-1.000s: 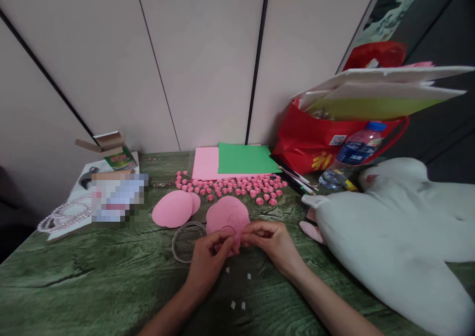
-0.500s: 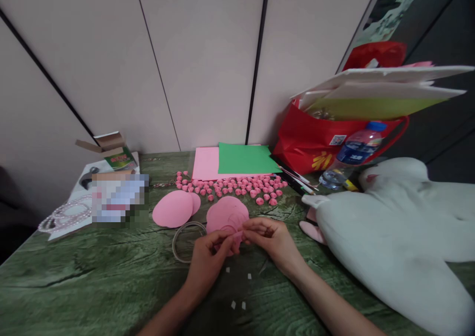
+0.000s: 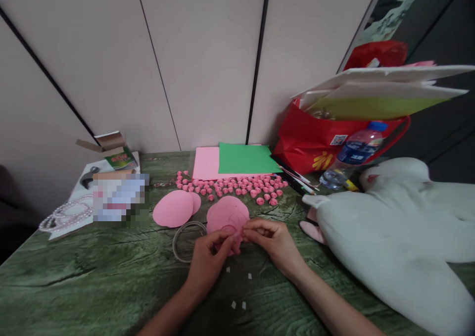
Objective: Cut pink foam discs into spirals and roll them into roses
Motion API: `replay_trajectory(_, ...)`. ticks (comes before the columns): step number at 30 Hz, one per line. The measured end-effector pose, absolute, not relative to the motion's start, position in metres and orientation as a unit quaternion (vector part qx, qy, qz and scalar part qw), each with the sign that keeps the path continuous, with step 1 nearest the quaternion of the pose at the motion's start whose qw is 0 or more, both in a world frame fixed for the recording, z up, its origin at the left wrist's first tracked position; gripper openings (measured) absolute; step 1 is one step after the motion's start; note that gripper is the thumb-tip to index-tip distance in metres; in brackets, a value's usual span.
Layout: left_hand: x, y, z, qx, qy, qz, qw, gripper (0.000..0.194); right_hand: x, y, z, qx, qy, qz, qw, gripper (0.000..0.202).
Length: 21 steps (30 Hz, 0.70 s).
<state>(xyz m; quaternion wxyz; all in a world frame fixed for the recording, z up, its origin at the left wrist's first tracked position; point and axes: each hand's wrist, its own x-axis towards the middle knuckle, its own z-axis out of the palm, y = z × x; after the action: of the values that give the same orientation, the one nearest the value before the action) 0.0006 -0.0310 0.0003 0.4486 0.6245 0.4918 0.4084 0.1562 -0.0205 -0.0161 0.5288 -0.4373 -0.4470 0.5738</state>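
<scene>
Above the pink paper rounds (image 3: 227, 210), my left hand (image 3: 212, 251) pinches a small piece of pink paper (image 3: 236, 237) between thumb and fingers. My right hand (image 3: 273, 241) is also closed in a pinch, its fingertips meeting the same piece from the right. The fingers hide most of this piece, so its shape is unclear. Curved cut lines show on the top round. A roll of clear tape (image 3: 174, 247) lies beside my left hand. More pink paper ovals (image 3: 172, 209) rest farther left. Behind them spread many small rolled pink paper roses (image 3: 237, 183).
Green paper (image 3: 245, 159) and pink paper (image 3: 206, 163) lie against the wall. To the right are pens (image 3: 297, 178), a water bottle (image 3: 351, 155), a red bag (image 3: 297, 140) and a white plush toy (image 3: 389, 227). Bead strings (image 3: 67, 215) and an opened box (image 3: 119, 158) are left. Small white bits (image 3: 250, 276) lie in front.
My hands stay almost in place. The fingertips have shifted slightly, and less of the pink paper shows between them.
</scene>
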Motion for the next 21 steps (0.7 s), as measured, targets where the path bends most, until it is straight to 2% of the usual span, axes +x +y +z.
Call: replay_trajectory(21,0.0003,-0.0307,-0.0006,0.638,0.496,0.399,0.432,0.022,0.1567,-0.0208,-0.0161,-0.438,-0.446,0.574,0.528,0.018)
